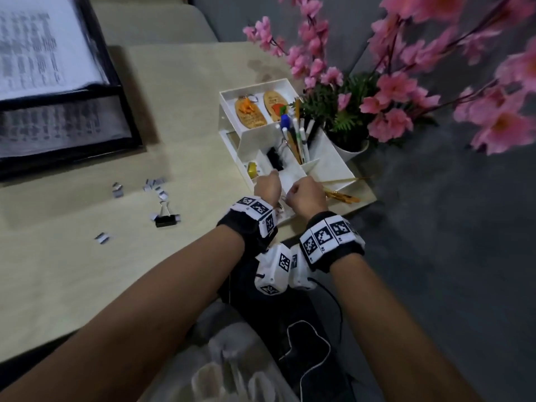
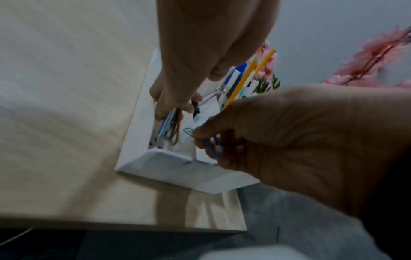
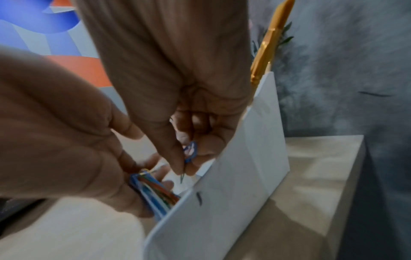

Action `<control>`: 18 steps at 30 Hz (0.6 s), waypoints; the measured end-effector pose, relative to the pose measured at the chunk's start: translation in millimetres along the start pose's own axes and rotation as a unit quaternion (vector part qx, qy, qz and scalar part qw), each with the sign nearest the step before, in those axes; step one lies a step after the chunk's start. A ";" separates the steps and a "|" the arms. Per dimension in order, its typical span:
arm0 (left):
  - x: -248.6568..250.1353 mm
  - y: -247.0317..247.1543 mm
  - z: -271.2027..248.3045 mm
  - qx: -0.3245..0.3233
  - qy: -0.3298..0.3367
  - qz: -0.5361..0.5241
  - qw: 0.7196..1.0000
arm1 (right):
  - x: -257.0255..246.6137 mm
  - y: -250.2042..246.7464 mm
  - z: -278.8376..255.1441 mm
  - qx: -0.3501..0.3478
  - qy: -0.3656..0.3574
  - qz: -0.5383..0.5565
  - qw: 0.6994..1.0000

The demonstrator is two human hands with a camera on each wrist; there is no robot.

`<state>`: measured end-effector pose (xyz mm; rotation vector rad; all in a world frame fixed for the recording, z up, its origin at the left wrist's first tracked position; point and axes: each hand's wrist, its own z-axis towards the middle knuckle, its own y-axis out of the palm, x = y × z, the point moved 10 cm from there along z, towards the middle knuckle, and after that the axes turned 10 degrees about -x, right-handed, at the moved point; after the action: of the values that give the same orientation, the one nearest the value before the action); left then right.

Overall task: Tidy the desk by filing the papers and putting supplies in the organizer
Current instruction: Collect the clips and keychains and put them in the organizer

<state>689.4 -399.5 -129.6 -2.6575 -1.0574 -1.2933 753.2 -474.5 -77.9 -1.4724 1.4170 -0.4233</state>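
Pinching blue paper clip point(image 3: 190, 151), right hand point(image 1: 306, 198); left hand point(image 1: 268, 188) gripping coloured clip bundle point(image 3: 155, 195) over organizer point(image 1: 336, 166).

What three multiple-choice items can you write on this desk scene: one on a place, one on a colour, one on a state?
1. Where do the two wooden key tags lie?
A. in the back compartment of the organizer
B. among the staples
C. on the open folder

2. What colour is the paper clip that the right hand pinches?
A. red
B. blue
C. yellow

3. What is the left hand doing?
A. lying flat on the desk
B. gripping a bundle of coloured clips
C. holding a pen

Answers:
1 A, the head view shows both tags inside the organizer.
2 B, both wrist views show a blue clip.
3 B, its fingers curl round the bundle.
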 end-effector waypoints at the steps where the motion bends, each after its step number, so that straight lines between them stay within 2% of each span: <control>1: 2.1 4.3 -2.5 -0.008 0.007 0.001 1.000 | 1.3 -0.9 1.6 0.001 -0.001 0.005 1.000; 6: 7.5 -5.2 -7.9 0.001 0.034 0.000 0.999 | 2.8 -3.0 1.1 -0.015 -0.014 0.035 0.999; 10: 23.5 -34.4 -19.0 0.003 0.060 -0.004 0.998 | -5.0 -10.4 -11.7 0.025 -0.019 0.074 0.997; 14: 26.7 -99.8 -32.1 0.031 0.061 -0.066 0.995 | -65.6 -1.3 -28.0 0.037 -0.101 0.096 0.990; 18: 25.9 -179.8 -54.5 0.092 0.073 -0.129 0.985 | -139.6 40.7 -21.7 -0.027 -0.176 0.101 0.979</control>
<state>559.9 -261.0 -125.1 -2.3136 -1.4565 -1.3305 678.9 -350.9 -49.3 -1.3509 1.2817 0.0042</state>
